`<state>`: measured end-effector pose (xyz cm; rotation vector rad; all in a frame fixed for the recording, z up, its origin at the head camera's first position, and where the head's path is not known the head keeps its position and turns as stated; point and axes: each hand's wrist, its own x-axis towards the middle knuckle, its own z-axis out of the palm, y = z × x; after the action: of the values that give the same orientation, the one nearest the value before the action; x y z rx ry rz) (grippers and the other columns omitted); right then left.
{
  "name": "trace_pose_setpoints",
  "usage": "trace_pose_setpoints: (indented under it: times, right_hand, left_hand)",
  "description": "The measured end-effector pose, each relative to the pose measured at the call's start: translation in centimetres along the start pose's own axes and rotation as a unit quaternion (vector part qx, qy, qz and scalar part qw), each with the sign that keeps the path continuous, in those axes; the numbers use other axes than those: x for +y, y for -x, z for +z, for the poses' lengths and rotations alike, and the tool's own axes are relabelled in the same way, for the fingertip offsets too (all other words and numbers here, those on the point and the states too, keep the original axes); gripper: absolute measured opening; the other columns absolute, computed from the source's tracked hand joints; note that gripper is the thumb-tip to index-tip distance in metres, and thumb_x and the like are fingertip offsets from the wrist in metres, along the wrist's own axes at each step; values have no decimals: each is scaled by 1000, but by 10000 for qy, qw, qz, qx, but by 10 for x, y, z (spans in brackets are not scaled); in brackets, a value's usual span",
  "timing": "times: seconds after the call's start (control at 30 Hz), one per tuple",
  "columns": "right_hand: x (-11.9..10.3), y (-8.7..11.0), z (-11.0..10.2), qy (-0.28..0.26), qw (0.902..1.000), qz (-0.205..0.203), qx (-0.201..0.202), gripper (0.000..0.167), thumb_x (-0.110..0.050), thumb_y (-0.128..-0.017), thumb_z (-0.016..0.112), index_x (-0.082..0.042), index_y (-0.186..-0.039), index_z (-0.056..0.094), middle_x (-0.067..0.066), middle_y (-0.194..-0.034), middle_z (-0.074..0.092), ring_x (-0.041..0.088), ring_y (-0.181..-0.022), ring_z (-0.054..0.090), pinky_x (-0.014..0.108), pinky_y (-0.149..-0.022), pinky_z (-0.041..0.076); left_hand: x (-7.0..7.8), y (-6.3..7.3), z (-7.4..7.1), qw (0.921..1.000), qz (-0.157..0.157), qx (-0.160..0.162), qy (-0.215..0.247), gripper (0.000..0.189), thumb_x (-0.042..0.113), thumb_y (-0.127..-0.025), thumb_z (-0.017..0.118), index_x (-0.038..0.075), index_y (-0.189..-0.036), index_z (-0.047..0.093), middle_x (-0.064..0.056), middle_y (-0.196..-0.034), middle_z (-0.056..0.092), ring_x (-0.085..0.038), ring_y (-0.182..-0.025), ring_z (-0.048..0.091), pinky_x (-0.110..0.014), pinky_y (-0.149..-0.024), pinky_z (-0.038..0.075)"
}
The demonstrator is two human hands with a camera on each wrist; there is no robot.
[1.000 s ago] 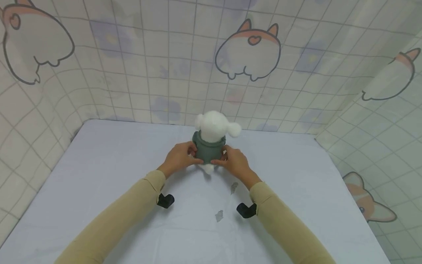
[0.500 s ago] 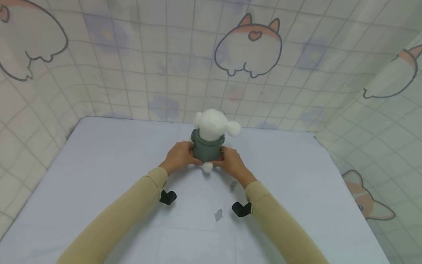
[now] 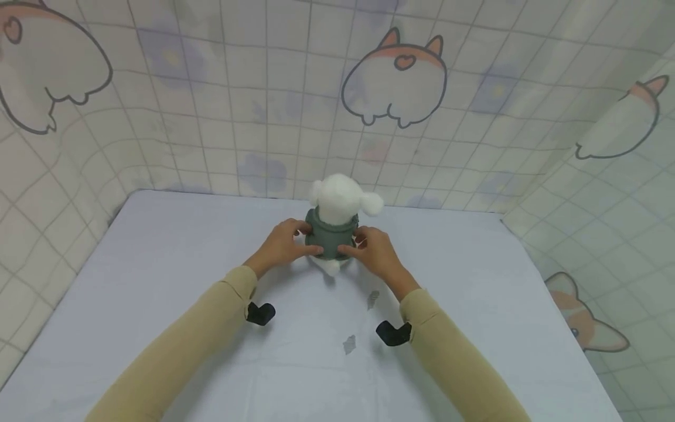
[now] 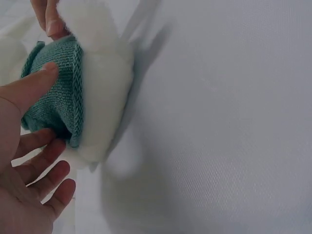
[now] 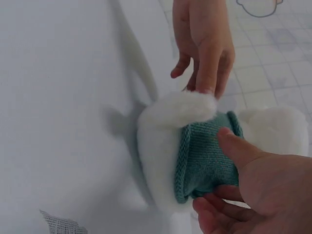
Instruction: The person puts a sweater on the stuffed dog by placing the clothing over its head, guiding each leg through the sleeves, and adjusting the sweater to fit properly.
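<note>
A white plush toy (image 3: 337, 196) with floppy ears and a stubby tail sits upright at the table's far side, its back to me. It wears a green knit sweater (image 3: 331, 237) with rolled edges. My left hand (image 3: 283, 243) holds the sweater's left side, its thumb flat on the back and fingertips at the side edge. The other fingers spread apart in the left wrist view. My right hand (image 3: 377, 252) grips the opposite side, thumb on the knit and fingers bent around the side. White fur (image 5: 158, 161) shows below the hem in the right wrist view. The toy's front is hidden.
A white-covered table (image 3: 211, 375) lies under the toy. Patterned grid curtains (image 3: 295, 117) with cartoon corgis rise close behind it and at both sides. Two small grey printed patches (image 3: 350, 344) lie on the cover nearer me. Black wrist mounts (image 3: 394, 334) hang below the sleeves.
Both thumbs have shifted from the hem slightly up the sweater's back. The left hand's thumb and fingers are spread wider. The toy stays in about the same place.
</note>
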<state>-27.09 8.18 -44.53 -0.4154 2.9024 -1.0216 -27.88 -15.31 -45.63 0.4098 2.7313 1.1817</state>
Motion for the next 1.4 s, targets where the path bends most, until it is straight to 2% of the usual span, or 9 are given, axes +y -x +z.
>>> trace_pose_setpoints:
  times: [0.1, 0.27, 0.47, 0.6, 0.73, 0.97, 1.03, 1.23, 1.4]
  right_hand:
    - [-4, 1, 3, -127, 9997, 141, 122, 49, -42, -85, 72, -2, -112, 65, 13, -111, 68, 25, -99, 65, 37, -84, 56]
    - [-9, 4, 11, -375, 9984, 418, 52, 49, -45, -86, 70, -4, -113, 63, 10, -110, 69, 21, -101, 65, 36, -85, 55]
    - [-15, 6, 16, -583, 9961, 610, 269, 61, -48, -84, 71, -2, -123, 57, 14, -119, 65, 26, -109, 63, 41, -91, 54]
    - [-17, 6, 17, -762, 9934, 728, 445, 79, -53, -83, 70, 1, -136, 45, 17, -134, 57, 29, -123, 56, 46, -103, 47]
    - [-17, 6, 14, -968, 9894, 736, 790, 88, -54, -81, 72, 0, -142, 38, 16, -139, 52, 29, -128, 51, 48, -107, 42]
    - [-14, 7, 4, -1022, 9830, 815, 1291, 78, -43, -81, 75, 3, -136, 43, 18, -132, 55, 32, -121, 55, 49, -103, 45]
    - [-12, 7, 1, -1013, 9812, 908, 1369, 74, -40, -82, 74, 4, -133, 45, 20, -130, 57, 34, -119, 56, 50, -101, 46]
    - [-1, 6, -6, -1111, 9778, 1141, 1362, 65, -36, -84, 69, 2, -132, 48, 19, -128, 59, 33, -116, 58, 49, -101, 47]
    - [6, 7, -12, -1321, 9762, 1245, 1185, 61, -35, -84, 65, -1, -132, 48, 16, -128, 59, 31, -115, 57, 48, -102, 46]
  left_hand:
    - [1, 1, 2, 9999, 0, 52, 152, 58, 43, -85, 72, 8, -129, 56, -11, -132, 59, -30, -122, 52, -46, -102, 45]
    - [6, 2, 4, 9998, 88, 16, 184, 55, 39, -88, 70, 11, -133, 54, -9, -135, 59, -29, -124, 53, -49, -104, 44]
    - [13, 5, 4, 9986, 496, 108, 117, 51, 26, -90, 68, 6, -135, 53, -14, -134, 59, -31, -125, 54, -50, -108, 41]
    - [18, 5, 5, 9966, 817, 91, 52, 50, 20, -91, 66, 4, -136, 52, -15, -136, 57, -31, -127, 53, -48, -111, 39]
    - [26, 6, 6, 9940, 1089, 32, 17, 48, 15, -91, 64, 5, -136, 53, -12, -138, 56, -29, -128, 52, -48, -112, 38]
    - [39, 8, 8, 9901, 1405, -63, -10, 47, 12, -90, 64, 8, -136, 54, -10, -139, 56, -28, -130, 51, -47, -111, 39]
    - [41, 8, 9, 9889, 1488, -37, 12, 45, 12, -91, 64, 9, -135, 55, -8, -137, 58, -26, -127, 53, -46, -107, 43]
    - [42, 6, 8, 9869, 1469, 359, 565, 28, 18, -94, 63, 12, -120, 66, -2, -118, 68, -18, -104, 61, -35, -80, 52]
    - [37, 4, 5, 9853, 1127, 926, 888, 18, 26, -96, 61, 16, -108, 69, 0, -106, 70, -15, -99, 62, -31, -78, 51]
